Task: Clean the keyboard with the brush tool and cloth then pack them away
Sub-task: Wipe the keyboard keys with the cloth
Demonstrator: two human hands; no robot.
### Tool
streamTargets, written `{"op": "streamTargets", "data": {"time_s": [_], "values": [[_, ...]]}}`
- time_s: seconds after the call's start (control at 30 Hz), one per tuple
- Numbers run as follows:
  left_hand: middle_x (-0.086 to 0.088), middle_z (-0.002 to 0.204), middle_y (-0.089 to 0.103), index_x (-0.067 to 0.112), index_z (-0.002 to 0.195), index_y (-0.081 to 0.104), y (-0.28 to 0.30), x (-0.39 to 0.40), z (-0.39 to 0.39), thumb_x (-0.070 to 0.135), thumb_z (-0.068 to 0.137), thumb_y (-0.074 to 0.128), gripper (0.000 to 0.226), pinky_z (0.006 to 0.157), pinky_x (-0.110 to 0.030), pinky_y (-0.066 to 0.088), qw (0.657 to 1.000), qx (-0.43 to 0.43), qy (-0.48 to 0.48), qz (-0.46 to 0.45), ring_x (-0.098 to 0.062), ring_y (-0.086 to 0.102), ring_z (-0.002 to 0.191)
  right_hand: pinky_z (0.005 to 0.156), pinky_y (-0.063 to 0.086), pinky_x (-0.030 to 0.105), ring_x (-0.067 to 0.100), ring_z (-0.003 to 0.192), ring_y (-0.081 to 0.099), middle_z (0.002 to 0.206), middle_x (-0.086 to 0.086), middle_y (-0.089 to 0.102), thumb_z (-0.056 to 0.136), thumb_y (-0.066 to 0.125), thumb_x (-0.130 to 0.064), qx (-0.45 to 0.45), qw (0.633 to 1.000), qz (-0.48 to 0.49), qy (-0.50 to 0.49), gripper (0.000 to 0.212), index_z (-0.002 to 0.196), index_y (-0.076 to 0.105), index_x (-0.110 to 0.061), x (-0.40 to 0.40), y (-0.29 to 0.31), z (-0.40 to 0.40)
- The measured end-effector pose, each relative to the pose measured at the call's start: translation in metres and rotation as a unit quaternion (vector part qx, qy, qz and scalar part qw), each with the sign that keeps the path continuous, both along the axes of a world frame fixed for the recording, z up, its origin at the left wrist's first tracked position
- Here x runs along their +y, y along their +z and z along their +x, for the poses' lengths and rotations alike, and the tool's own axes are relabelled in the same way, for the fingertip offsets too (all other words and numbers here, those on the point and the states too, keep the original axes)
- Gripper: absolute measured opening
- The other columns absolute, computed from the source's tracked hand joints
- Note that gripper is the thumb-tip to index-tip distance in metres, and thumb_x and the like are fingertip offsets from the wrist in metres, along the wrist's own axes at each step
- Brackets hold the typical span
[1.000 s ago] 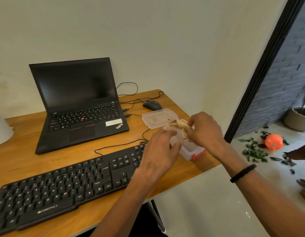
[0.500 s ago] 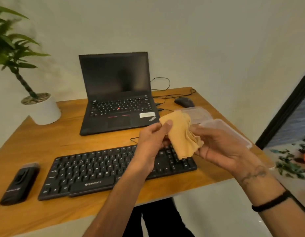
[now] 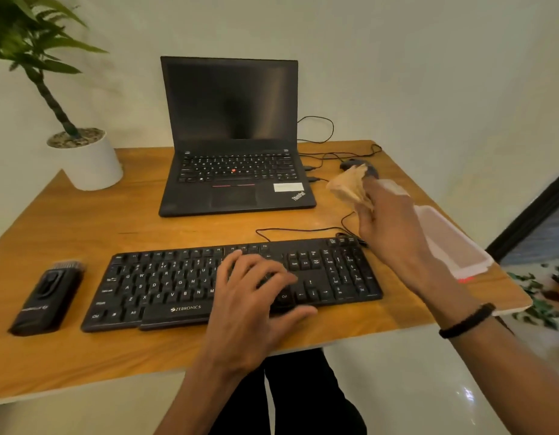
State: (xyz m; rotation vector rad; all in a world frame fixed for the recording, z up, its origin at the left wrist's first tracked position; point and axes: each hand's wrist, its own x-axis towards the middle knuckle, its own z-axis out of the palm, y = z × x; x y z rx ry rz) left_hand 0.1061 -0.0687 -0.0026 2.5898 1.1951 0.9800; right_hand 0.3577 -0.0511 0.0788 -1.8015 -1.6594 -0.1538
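The keyboard (image 3: 231, 282) lies centre frame on the surface (image 3: 184, 227), the left hand (image 3: 256, 296) spread open on its keys, the right hand (image 3: 388, 221) gripping the bunched cloth (image 3: 350, 185) above, so wiping looks next: bring the cloth down onto the keys.

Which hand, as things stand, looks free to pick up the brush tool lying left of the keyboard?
Probably the left hand: it lies open on the keyboard, nearer the brush tool, with bare desk between. The right hand holds the cloth.
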Motion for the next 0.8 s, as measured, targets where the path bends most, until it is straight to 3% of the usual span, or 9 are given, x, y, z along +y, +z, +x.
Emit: {"op": "streamTargets", "data": {"time_s": [0.07, 0.17, 0.3, 0.4, 0.57, 0.7, 0.8], "values": [[0.013, 0.12, 0.065, 0.031, 0.114, 0.073, -0.006, 0.0, -0.003, 0.071, 0.087, 0.064, 0.05, 0.124, -0.05, 0.024, 1.0, 0.01, -0.003, 0.008, -0.014, 0.054, 0.123, 0.078, 0.056, 0.042, 0.027, 0.084, 0.066, 0.094, 0.01, 0.072, 0.098, 0.058, -0.001, -0.04, 0.994, -0.099, -0.003, 0.028, 0.119, 0.069, -0.016, 0.004, -0.017, -0.006], [0.011, 0.127, 0.062, 0.032, 0.123, 0.068, -0.008, 0.002, -0.003, 0.069, 0.087, 0.064, 0.052, 0.124, -0.051, 0.023, 1.0, -0.007, 0.002, 0.005, -0.018, 0.052, 0.129, 0.091, 0.052, 0.033, 0.027, 0.107, 0.069, 0.122, 0.012, 0.073, 0.102, 0.053, -0.006, -0.031, 0.977, -0.209, -0.005, 0.044, 0.142, 0.062, -0.021, -0.006, -0.03, -0.021], [0.009, 0.136, 0.057, 0.033, 0.134, 0.064, -0.008, 0.003, -0.001, 0.067, 0.085, 0.069, 0.059, 0.125, -0.058, 0.021, 1.0, -0.007, 0.011, -0.002, -0.019, 0.047, 0.137, 0.1, 0.045, 0.028, 0.024, 0.121, 0.063, 0.14, 0.007, 0.064, 0.104, 0.049, -0.006, -0.001, 0.981, -0.195, 0.015, 0.041, 0.143, 0.058, -0.016, -0.019, -0.036, -0.03], [0.01, 0.14, 0.055, 0.036, 0.136, 0.061, -0.007, 0.004, -0.001, 0.07, 0.086, 0.065, 0.061, 0.126, -0.059, 0.015, 1.0, -0.003, 0.018, -0.016, -0.019, 0.044, 0.14, 0.115, 0.038, 0.031, 0.023, 0.139, 0.053, 0.152, 0.005, 0.056, 0.105, 0.049, -0.007, 0.023, 0.98, -0.197, 0.02, 0.042, 0.145, 0.057, -0.017, -0.02, -0.04, -0.028], [0.008, 0.141, 0.054, 0.038, 0.14, 0.056, -0.007, 0.006, -0.001, 0.074, 0.082, 0.065, 0.068, 0.126, -0.061, 0.011, 0.999, -0.006, 0.031, -0.025, -0.019, 0.042, 0.142, 0.113, 0.044, 0.039, 0.022, 0.132, 0.058, 0.143, 0.002, 0.063, 0.104, 0.051, -0.008, 0.037, 0.979, -0.197, 0.028, 0.041, 0.141, 0.06, -0.023, -0.02, -0.04, -0.034], [0.007, 0.145, 0.049, 0.04, 0.151, 0.041, -0.007, 0.007, -0.001, 0.077, 0.082, 0.061, 0.081, 0.126, -0.064, 0.012, 0.999, -0.01, 0.037, -0.038, -0.02, 0.038, 0.145, 0.125, 0.031, 0.038, 0.014, 0.147, 0.041, 0.156, -0.004, 0.051, 0.105, 0.05, -0.01, 0.049, 0.973, -0.216, 0.07, 0.044, 0.146, 0.055, -0.026, -0.019, -0.04, -0.071], [0.004, 0.151, 0.046, 0.041, 0.157, 0.032, -0.007, 0.006, 0.0, 0.073, 0.08, 0.066, 0.09, 0.125, -0.066, 0.012, 0.998, -0.022, 0.047, -0.046, -0.022, 0.036, 0.148, 0.119, 0.038, 0.037, 0.015, 0.139, 0.048, 0.149, -0.001, 0.055, 0.104, 0.054, -0.013, 0.037, 0.962, -0.242, 0.118, 0.046, 0.149, 0.051, -0.022, -0.014, -0.038, -0.096]]}}
